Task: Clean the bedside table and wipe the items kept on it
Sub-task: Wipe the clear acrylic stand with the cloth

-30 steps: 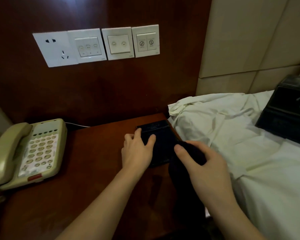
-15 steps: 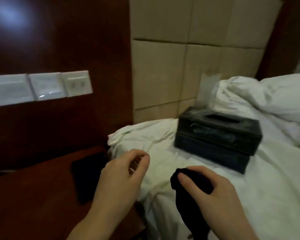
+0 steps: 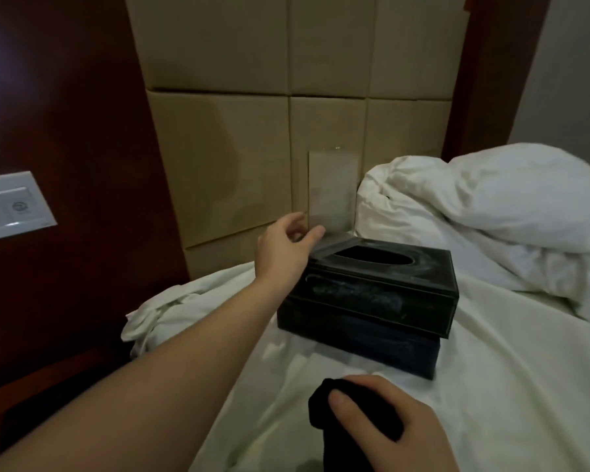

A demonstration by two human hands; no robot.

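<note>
Hotel bedroom: bed (image 3: 491, 352), padded headboard (image 3: 252, 148), switch panel (image 3: 14, 206).

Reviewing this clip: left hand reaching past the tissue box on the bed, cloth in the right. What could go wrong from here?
1. The tissue box sits on soft, rumpled sheet; a nudge from the left hand could tip or slide it.
2. The clear card leaning behind the box looks unsupported; a touch by the fingers might knock it flat.
3. The dark cloth gripped in the right hand rests on the white sheet and may smear dirt onto it.
</note>
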